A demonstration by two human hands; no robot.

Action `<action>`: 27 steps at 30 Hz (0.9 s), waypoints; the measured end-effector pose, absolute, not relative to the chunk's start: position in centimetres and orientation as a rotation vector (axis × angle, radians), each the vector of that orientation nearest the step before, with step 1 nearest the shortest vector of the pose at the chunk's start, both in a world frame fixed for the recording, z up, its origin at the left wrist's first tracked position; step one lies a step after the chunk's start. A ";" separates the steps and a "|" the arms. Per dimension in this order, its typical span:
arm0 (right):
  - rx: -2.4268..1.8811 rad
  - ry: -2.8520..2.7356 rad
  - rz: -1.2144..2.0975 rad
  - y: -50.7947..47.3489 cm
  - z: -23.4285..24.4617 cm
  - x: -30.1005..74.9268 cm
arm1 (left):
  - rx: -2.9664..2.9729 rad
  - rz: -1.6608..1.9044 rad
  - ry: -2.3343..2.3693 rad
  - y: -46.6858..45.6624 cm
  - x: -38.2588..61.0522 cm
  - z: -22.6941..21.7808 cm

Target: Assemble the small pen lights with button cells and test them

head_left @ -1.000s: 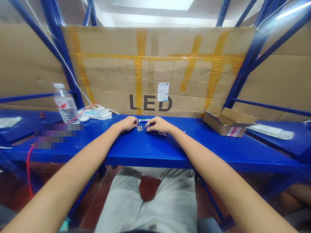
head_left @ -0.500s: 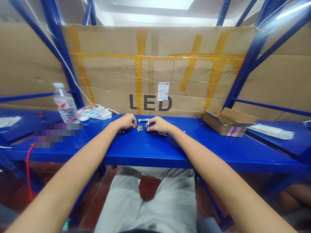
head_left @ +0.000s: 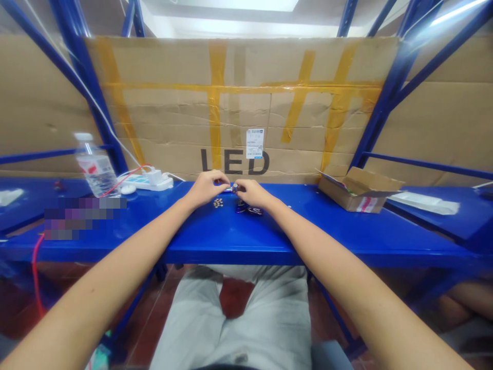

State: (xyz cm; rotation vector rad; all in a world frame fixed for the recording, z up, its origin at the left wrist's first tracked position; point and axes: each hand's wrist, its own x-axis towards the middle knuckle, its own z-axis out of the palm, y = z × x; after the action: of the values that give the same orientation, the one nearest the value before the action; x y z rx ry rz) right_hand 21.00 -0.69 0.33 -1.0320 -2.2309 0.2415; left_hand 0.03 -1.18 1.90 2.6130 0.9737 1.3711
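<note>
My left hand (head_left: 210, 187) is above the table, fingers and thumb curled around one end of a slim shiny rod (head_left: 230, 189); whether it grips the rod is hard to see. Close on its right, my right hand (head_left: 252, 192) pinches a small silvery cylindrical piece (head_left: 235, 187) between thumb and fingers. Below the left hand lies a little cluster of small shiny metal parts (head_left: 217, 203). Several dark, purplish shiny pieces (head_left: 248, 209) rest under the right hand, partly covered by it.
The blue table (head_left: 231, 236) meets a tall cardboard sheet (head_left: 165, 118) marked LED. To the left stand a water bottle (head_left: 96, 167) and a white power strip (head_left: 148, 181) with cables. An open cardboard box (head_left: 352, 192) sits at the right, near a white tray-like item (head_left: 427, 203).
My left hand has moved right and away from me, from beside the metal parts to the rod. My right hand keeps the small cylindrical piece, now nearer the left hand. The view has shifted slightly.
</note>
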 end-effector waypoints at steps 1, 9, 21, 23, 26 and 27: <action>-1.015 -2.224 0.213 -0.5 0.3 21.1 | 2.670 1.411 0.912 -1.3 0.4 1.7; -0.920 -2.186 0.165 0.1 0.4 21.1 | 2.992 1.491 0.651 -1.0 1.6 0.8; -0.860 -2.110 0.221 0.5 0.2 21.2 | 3.015 1.508 0.719 -0.5 1.5 0.2; -0.845 -2.088 0.253 0.4 0.3 21.2 | 3.014 1.502 0.743 -0.7 1.4 0.3; -0.841 -2.078 0.269 0.4 0.3 21.2 | 3.011 1.490 0.743 -0.9 1.4 0.5; -0.846 -2.084 0.258 0.4 0.4 21.2 | 3.006 1.487 0.750 -0.9 1.4 0.5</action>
State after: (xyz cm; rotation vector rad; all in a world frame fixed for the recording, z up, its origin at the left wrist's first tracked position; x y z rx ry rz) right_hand 21.23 0.45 0.35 -0.8461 -2.0836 0.2583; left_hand 1.41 -0.93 0.51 3.0064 0.7501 1.4865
